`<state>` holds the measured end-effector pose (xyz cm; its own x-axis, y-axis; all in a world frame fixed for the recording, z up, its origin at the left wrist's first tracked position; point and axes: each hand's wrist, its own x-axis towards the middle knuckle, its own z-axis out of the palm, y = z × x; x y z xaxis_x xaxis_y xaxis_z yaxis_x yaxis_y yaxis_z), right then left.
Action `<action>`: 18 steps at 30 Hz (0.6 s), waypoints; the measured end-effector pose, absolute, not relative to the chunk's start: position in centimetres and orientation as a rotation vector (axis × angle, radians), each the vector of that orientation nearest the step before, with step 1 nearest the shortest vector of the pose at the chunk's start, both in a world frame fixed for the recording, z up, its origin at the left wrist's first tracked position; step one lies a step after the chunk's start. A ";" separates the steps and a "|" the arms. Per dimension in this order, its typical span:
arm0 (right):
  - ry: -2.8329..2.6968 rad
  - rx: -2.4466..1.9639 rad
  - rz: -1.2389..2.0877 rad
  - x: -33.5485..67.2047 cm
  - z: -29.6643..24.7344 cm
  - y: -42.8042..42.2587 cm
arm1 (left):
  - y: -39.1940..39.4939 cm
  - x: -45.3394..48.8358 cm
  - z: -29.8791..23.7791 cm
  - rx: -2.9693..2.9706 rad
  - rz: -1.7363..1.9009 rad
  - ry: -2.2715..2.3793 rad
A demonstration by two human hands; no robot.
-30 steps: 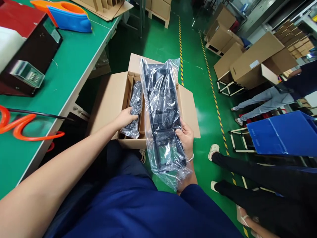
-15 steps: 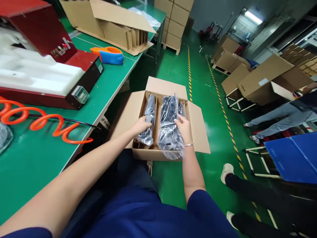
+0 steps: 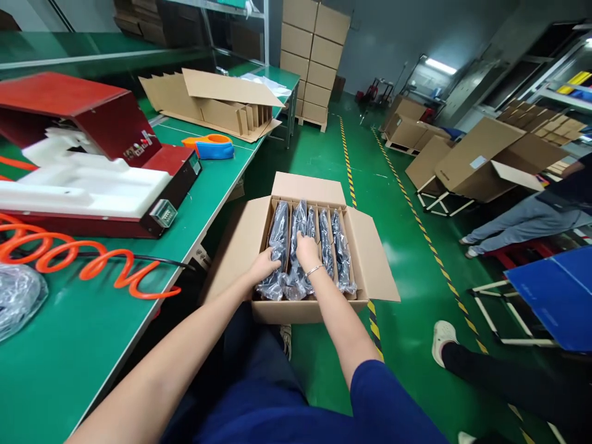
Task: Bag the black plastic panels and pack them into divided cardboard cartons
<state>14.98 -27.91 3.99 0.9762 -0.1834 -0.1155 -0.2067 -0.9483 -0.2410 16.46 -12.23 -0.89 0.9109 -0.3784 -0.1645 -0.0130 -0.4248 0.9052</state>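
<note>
An open cardboard box (image 3: 287,312) stands in front of me, split by upright cardboard dividers (image 3: 290,240). Black items in clear plastic bags stand on edge in its slots; I cannot tell what kind they are. My left hand (image 3: 265,266) is closed at the upper part of the leftmost bagged black item (image 3: 279,231). Fingers curled, my right hand (image 3: 307,251) holds the top of the second bagged black item (image 3: 296,274) and partly hides it. To the right, more bagged black items (image 3: 341,253) sit in their slots, untouched.
On the green table (image 3: 222,203) at left are a red machine (image 3: 87,166), an orange coiled hose (image 3: 102,262), a blue-orange tape dispenser (image 3: 210,147) and cardboard dividers (image 3: 222,114). Stacked boxes (image 3: 314,55) stand behind. Other people's legs and a blue panel (image 3: 555,296) are at right.
The right hand's bagged item has gone from lying flat over the box to standing in the second slot. My right hand has shifted left; the left hand stays at the leftmost item.
</note>
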 end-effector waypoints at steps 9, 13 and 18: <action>0.234 -2.945 0.150 13.4 3.2 -29.4 | -12.7 13.4 -2.0 2.448 -0.275 -0.599; 0.401 -2.951 0.215 13.0 3.3 -32.0 | -12.1 12.4 -2.7 2.567 -0.311 -0.720; 0.459 -2.930 0.150 12.0 2.0 -31.4 | -12.5 12.1 -0.9 2.565 -0.242 -0.735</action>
<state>12.04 -31.39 1.97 0.9474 -0.2944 -0.1254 -0.3116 -0.9378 -0.1532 12.08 -12.49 -0.93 0.8417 -0.5383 -0.0415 -0.4576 -0.7521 0.4742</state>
